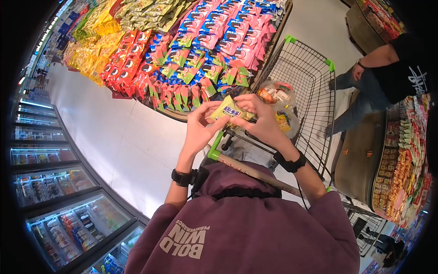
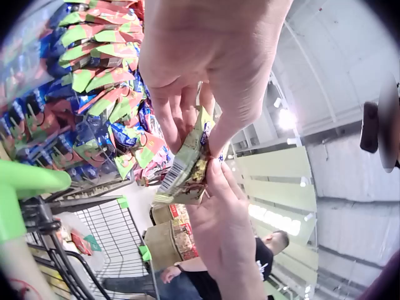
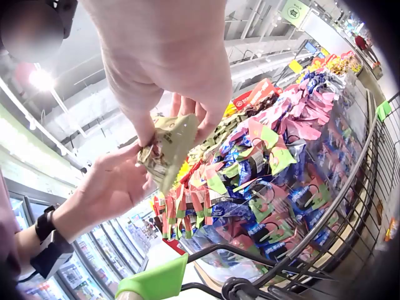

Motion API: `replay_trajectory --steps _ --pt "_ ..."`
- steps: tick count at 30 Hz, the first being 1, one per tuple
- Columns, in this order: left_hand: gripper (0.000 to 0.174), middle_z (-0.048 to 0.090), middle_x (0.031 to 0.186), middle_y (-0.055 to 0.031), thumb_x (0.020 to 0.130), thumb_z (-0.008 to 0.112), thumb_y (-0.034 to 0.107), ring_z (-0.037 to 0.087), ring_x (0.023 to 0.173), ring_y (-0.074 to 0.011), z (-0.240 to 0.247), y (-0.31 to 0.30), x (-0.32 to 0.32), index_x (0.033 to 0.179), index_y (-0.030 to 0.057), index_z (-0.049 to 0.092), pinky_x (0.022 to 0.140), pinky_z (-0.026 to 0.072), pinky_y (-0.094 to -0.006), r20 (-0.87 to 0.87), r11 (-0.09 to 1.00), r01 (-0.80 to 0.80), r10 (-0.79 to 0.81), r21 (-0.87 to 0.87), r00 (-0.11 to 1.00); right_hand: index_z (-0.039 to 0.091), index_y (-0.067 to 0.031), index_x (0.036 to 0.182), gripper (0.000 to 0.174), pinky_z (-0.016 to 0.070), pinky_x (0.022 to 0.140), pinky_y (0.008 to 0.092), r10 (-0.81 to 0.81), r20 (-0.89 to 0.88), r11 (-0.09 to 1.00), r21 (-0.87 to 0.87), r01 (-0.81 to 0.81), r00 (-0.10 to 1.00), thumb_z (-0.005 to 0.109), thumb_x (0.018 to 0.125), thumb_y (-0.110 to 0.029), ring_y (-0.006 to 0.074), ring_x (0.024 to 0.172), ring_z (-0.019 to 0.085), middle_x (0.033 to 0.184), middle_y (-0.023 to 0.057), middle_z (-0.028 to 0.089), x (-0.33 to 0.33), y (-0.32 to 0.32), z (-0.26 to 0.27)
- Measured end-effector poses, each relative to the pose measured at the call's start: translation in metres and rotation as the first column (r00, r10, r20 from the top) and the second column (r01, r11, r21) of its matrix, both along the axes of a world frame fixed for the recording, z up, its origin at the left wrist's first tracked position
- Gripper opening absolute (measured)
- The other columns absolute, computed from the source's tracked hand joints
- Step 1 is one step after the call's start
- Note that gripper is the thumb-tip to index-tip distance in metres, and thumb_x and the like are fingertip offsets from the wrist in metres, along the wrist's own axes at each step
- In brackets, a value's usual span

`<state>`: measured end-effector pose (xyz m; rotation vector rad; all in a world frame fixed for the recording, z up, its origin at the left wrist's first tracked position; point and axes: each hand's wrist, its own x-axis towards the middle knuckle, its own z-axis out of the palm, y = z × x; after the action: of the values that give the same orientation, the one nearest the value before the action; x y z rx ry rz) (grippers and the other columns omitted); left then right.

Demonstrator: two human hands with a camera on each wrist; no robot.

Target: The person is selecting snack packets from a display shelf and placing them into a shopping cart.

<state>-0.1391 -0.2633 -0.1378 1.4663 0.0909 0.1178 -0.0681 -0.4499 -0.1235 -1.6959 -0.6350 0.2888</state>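
A small pale green snack packet [image 1: 226,111] with dark lettering is held between both hands, above the shopping cart's handle. My left hand [image 1: 200,124] pinches one end, thumb on the front and fingers behind. The other end is gripped by my right hand [image 1: 264,119], its thumb close to the left thumb. In the left wrist view a barcode shows on the packet's [image 2: 176,177] side. The right wrist view shows the packet [image 3: 167,150] tilted below the right fingers, with the left hand [image 3: 109,184] at its lower edge.
The shopping cart [image 1: 310,64] stands ahead, holding clear bags [image 1: 278,93] of goods. A display [image 1: 196,50] heaped with bright snack bags lies beyond the hands. Glass-topped freezers [image 1: 77,228] line the left. A person [image 1: 383,77] in a black shirt stands to the cart's right.
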Motion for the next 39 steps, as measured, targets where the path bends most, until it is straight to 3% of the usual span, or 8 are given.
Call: replay_trajectory --steps 4,7,10,23,26,30,37,39 --pt "0.040 0.068 0.112 -0.0079 0.088 0.072 0.003 0.066 0.098 -0.0113 -0.002 -0.001 0.002 0.124 -0.0037 0.057 0.078 0.0546 -0.0244 -0.066 0.988 -0.023 0.014 -0.150 0.998 0.058 -0.0040 0.118 0.050 0.0510 0.092 0.0328 -0.018 -0.047 1.000 0.018 0.019 0.999 0.083 0.077 -0.014 0.0197 0.102 0.067 0.109 0.0100 0.069 -0.001 0.002 -0.001" --pt "0.039 0.068 0.113 -0.0077 0.090 0.070 0.004 0.065 0.099 -0.0109 -0.003 -0.001 0.001 0.125 -0.0025 0.055 0.081 0.0536 -0.0248 -0.143 0.958 -0.071 0.031 -0.280 0.989 0.058 -0.0041 0.117 0.054 0.0506 0.093 0.0352 -0.022 0.433 0.997 -0.052 0.049 0.901 0.086 0.073 -0.017 0.0241 0.105 0.065 0.113 0.0114 0.066 0.002 0.001 0.003" --pt "0.038 0.067 0.116 -0.0075 0.091 0.069 0.004 0.064 0.102 -0.0105 -0.013 0.006 -0.002 0.125 -0.0013 0.054 0.087 0.0509 -0.0251 -0.124 0.936 -0.040 -0.003 -0.349 0.992 0.060 -0.0036 0.116 0.057 0.0508 0.092 0.0368 0.017 0.463 0.999 -0.050 0.007 0.886 0.089 0.069 -0.021 0.0271 0.105 0.064 0.113 0.0116 0.064 0.004 0.001 -0.003" --pt "0.027 0.072 0.098 -0.0059 0.093 0.069 0.011 0.067 0.086 -0.0098 0.042 0.116 0.010 0.115 -0.0008 0.062 0.073 0.0543 -0.0246 -0.164 0.956 0.117 -0.074 0.267 0.984 0.064 -0.0042 0.112 0.054 0.0497 0.088 0.0388 0.037 0.510 0.999 -0.022 -0.030 0.859 0.087 0.068 -0.024 0.0284 0.098 0.063 0.103 0.0123 0.067 0.012 0.079 0.001" --pt "0.033 0.067 0.076 -0.0054 0.099 0.061 0.031 0.067 0.064 -0.0125 0.080 0.179 0.034 0.104 -0.0018 0.065 0.058 0.0538 -0.0240 -0.023 0.956 -0.152 0.162 0.250 0.986 0.065 -0.0053 0.112 0.053 0.0503 0.087 0.0394 -0.008 0.513 1.000 0.004 0.007 0.859 0.087 0.069 -0.028 0.0287 0.094 0.065 0.101 0.0124 0.067 0.016 0.103 0.008" --pt "0.031 0.047 0.055 0.0023 0.096 0.065 0.029 0.043 0.043 -0.0070 0.078 0.296 0.072 0.074 0.0086 0.056 0.041 0.0290 -0.0226 0.132 0.856 -0.493 0.513 -0.154 0.848 0.065 -0.0053 0.111 0.050 0.0519 0.084 0.0379 0.003 0.517 1.000 0.004 -0.006 0.856 0.086 0.071 -0.027 0.0289 0.092 0.066 0.098 0.0118 0.067 0.010 0.135 0.027" --pt "0.040 0.051 0.052 -0.0022 0.093 0.064 0.029 0.043 0.042 -0.0135 0.094 0.426 0.085 0.062 0.0046 0.057 0.044 0.0332 -0.0311 0.113 0.688 -0.649 0.653 0.325 0.749 0.062 -0.0064 0.112 0.050 0.0484 0.089 0.0415 0.056 0.512 0.998 -0.064 -0.028 0.857 0.083 0.073 -0.031 0.0322 0.099 0.062 0.104 0.0145 0.066 0.002 0.221 0.035" --pt "0.042 0.054 0.053 -0.0084 0.092 0.062 0.030 0.046 0.043 -0.0208 0.093 0.465 0.081 0.063 -0.0004 0.058 0.047 0.0387 -0.0352 0.414 0.303 -0.691 0.621 0.656 0.666 0.062 -0.0062 0.113 0.051 0.0483 0.089 0.0414 0.073 0.513 0.996 -0.081 -0.037 0.855 0.082 0.074 -0.031 0.0326 0.099 0.062 0.105 0.0145 0.065 -0.004 0.246 0.036"
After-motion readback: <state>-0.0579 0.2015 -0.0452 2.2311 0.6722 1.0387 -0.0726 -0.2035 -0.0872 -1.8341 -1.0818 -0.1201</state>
